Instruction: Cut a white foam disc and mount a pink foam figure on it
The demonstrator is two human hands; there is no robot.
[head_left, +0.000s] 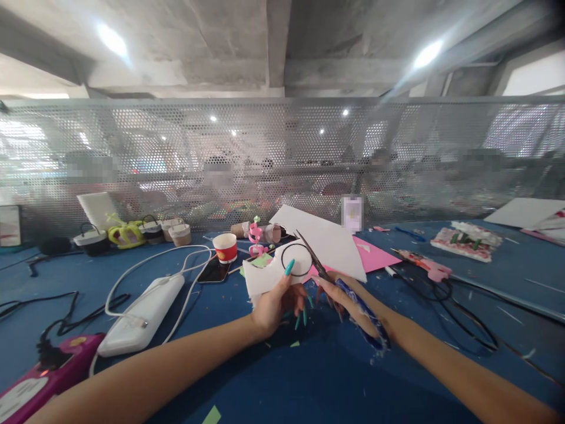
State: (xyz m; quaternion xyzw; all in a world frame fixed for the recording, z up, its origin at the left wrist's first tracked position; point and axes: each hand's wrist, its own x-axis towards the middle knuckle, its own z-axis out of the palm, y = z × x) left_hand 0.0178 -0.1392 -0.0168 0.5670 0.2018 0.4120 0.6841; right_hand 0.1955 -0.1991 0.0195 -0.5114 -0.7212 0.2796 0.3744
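Note:
My left hand point(278, 303) pinches a piece of white card point(262, 278), thumb on top and fingers curled beneath. A black circle outline point(296, 259) shows on the card, and its left edge is cut in a curve. In my right hand point(348, 297) is a pair of scissors point(315, 259) with dark blades and blue-wrapped handles. The blades lie along the right side of the circle; whether they touch the card I cannot tell. Behind the hands lie a large white sheet point(329, 238) and pink card point(375, 254).
To the left are a red-and-white paper cup point(225, 249), a black phone point(213, 270), a white power bank point(142, 315) with a cable and a magenta power strip point(62, 365). A pink glue gun point(426, 264) with its black cord lies right. A perforated metal screen point(176, 153) stands behind.

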